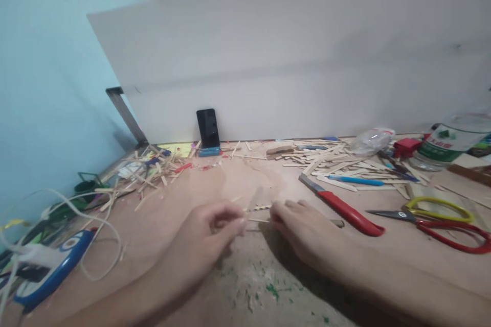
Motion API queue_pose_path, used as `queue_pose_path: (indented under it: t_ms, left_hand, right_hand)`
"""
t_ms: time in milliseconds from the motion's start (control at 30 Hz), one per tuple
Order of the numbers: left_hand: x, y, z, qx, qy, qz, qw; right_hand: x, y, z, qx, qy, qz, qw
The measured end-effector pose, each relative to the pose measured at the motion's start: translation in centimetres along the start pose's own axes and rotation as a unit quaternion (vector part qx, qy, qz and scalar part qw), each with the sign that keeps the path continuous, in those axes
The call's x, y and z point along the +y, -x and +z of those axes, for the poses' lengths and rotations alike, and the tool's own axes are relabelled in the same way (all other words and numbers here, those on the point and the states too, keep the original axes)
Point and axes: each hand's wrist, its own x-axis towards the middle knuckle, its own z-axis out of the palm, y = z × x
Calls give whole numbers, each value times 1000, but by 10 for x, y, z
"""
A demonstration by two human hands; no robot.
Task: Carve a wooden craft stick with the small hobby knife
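Both my hands rest on the wooden table (238, 179) near its middle. My left hand (213, 232) pinches one end of a thin wooden stick (258, 220) between thumb and fingers. My right hand (303, 230) lies palm down and holds the stick's other end. A second small stick piece (258, 208) lies just behind the first, between the two hands. The image is blurred, so the finger contact is unclear in detail.
A red-handled knife (341, 207) lies right of my right hand; red and yellow scissors (441, 219) farther right. Piles of wooden sticks (330, 161) and scraps (149, 173) lie behind. A phone (208, 129) leans on the white board. A bottle (452, 143) far right; cables and a blue tool (53, 271) left.
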Motion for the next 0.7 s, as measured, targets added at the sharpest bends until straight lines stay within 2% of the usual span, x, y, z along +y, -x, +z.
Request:
queue_pose_path:
  t_ms: [133, 333, 400, 500, 567, 700]
  left_hand:
    - [-18, -10, 16, 36, 55, -50, 997]
    - [-30, -10, 27, 52, 44, -50, 996]
    - [-30, -10, 29, 48, 29, -43, 997]
    - [-30, -10, 32, 41, 3, -24, 999]
    - [-30, -9, 33, 38, -15, -7, 999]
    - [-32, -8, 31, 60, -52, 21, 997]
  right_hand:
    - [-3, 20, -8, 1, -155, 55, 986]
    - [-8, 32, -7, -29, -304, 106, 946]
    - [-7, 33, -5, -61, -363, 129, 921]
    - [-4, 33, -3, -101, -455, 171, 868]
    - [-3, 34, -3, -115, -471, 181, 856]
    - [-1, 37, -5, -127, -464, 180, 858]
